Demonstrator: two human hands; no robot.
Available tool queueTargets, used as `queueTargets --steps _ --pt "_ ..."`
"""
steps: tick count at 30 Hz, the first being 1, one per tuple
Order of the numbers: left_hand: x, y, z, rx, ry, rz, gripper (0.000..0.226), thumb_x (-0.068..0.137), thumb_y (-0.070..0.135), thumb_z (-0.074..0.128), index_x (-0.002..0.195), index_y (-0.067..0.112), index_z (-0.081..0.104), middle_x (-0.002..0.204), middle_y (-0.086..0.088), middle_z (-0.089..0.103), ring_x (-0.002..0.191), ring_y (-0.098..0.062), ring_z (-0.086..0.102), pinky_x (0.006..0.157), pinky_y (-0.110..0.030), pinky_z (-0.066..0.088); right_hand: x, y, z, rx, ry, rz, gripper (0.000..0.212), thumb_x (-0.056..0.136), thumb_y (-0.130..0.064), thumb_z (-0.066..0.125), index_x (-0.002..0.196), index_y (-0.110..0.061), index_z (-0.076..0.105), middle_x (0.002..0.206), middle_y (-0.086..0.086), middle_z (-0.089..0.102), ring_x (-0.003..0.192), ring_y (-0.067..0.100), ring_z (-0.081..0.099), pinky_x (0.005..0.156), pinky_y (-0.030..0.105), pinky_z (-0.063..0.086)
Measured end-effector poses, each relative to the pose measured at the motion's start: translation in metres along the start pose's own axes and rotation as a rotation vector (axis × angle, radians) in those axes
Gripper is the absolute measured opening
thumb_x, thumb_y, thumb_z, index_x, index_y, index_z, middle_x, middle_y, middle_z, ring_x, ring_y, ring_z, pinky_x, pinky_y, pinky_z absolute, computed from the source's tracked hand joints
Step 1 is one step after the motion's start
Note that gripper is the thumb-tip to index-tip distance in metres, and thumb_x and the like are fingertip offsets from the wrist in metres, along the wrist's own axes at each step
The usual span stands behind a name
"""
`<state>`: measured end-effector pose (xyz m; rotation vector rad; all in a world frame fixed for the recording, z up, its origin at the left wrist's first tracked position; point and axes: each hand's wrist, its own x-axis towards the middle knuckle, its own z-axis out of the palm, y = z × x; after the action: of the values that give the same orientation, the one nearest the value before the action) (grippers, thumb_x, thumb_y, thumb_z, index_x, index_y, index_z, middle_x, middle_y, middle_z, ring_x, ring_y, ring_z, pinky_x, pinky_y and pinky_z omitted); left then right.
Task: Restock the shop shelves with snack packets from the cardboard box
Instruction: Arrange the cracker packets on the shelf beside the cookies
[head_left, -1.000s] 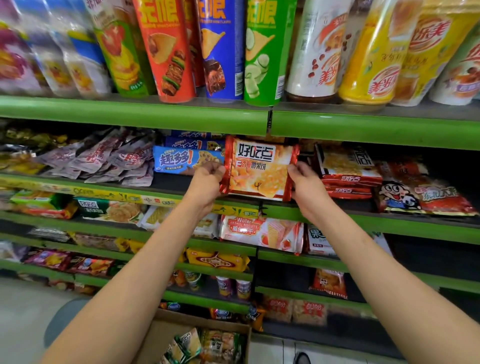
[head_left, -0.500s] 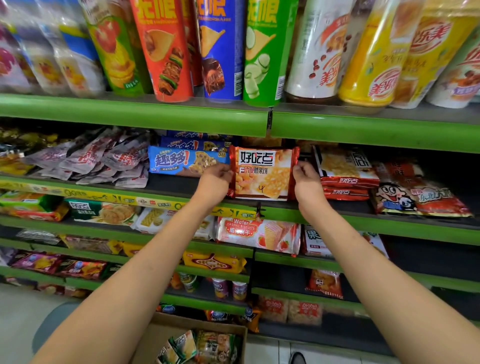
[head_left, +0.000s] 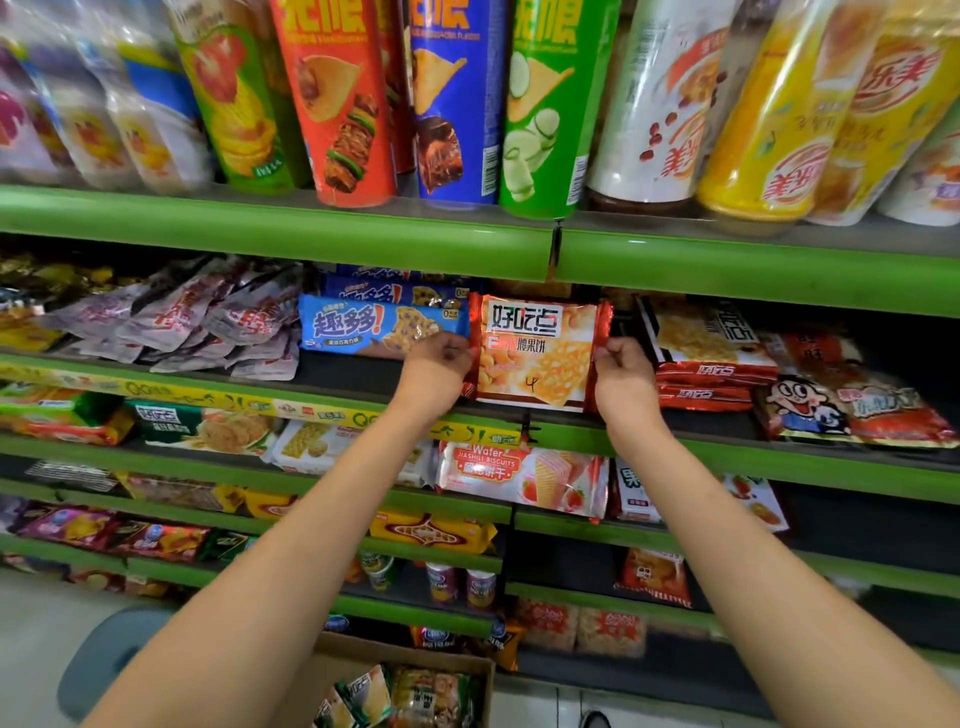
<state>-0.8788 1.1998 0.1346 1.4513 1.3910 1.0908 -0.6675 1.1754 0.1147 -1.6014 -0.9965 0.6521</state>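
Two hands hold one snack packet (head_left: 537, 356), red at the ends with golden crackers pictured, standing on the second green shelf (head_left: 779, 452). The left hand (head_left: 436, 364) pinches its left edge; the right hand (head_left: 621, 371) pinches its right edge, fingers curled tight.
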Motion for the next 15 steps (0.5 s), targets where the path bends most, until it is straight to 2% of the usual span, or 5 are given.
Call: queueTargets --steps 3,6,9,13,15 --pt "-0.003 0.0 0.0 0.026 0.039 0.018 0.006 0.095 0.004 0.058 0.097 0.009 0.061 0.077 0.0 0.058 0.066 -0.012 0.055 0.058 -0.019 0.042 -0.005 -0.005 0.001 -0.072 0.013 -0.002 0.011 0.104 -0.02 0.041 0.107 -0.02 0.052 0.103 -0.006 0.06 0.082 0.008 0.055 0.066 0.025 0.039" --pt "-0.007 0.002 0.0 0.001 0.084 0.011 0.014 0.096 -0.002 0.052 0.098 0.011 0.056 0.08 -0.006 0.058 0.049 -0.007 0.058 0.051 -0.021 0.048 -0.012 -0.012 0.003 -0.193 0.053 -0.059 0.017 0.103 -0.018 0.041 0.111 -0.012 0.054 0.111 0.003 0.065 0.092 0.022 0.061 0.076 0.033 0.048" --pt "-0.015 0.003 0.002 0.009 0.105 0.049 0.025 0.095 -0.003 0.048 0.093 0.022 0.05 0.084 -0.008 0.059 0.063 -0.023 0.061 0.063 -0.037 0.052 -0.015 -0.016 0.004 -0.277 0.077 -0.105 0.019 0.103 -0.017 0.04 0.114 -0.009 0.053 0.109 0.011 0.065 0.092 0.031 0.06 0.076 0.039 0.049" --pt "-0.025 -0.001 0.004 0.145 -0.002 0.123 0.014 0.095 0.01 0.055 0.104 0.021 0.057 0.089 0.005 0.062 0.075 -0.009 0.058 0.061 -0.023 0.047 -0.016 -0.021 -0.003 -0.159 0.037 -0.029 0.018 0.103 -0.021 0.039 0.118 -0.016 0.047 0.096 0.004 0.061 0.078 0.027 0.066 0.073 0.05 0.059" --pt "-0.026 0.001 0.008 0.156 -0.058 0.116 0.027 0.096 0.015 0.058 0.122 0.015 0.057 0.096 0.006 0.061 0.085 -0.01 0.058 0.07 -0.022 0.046 -0.018 -0.02 -0.007 -0.081 0.027 -0.001 0.024 0.101 -0.024 0.042 0.124 -0.019 0.045 0.095 -0.002 0.059 0.076 0.017 0.064 0.074 0.046 0.059"
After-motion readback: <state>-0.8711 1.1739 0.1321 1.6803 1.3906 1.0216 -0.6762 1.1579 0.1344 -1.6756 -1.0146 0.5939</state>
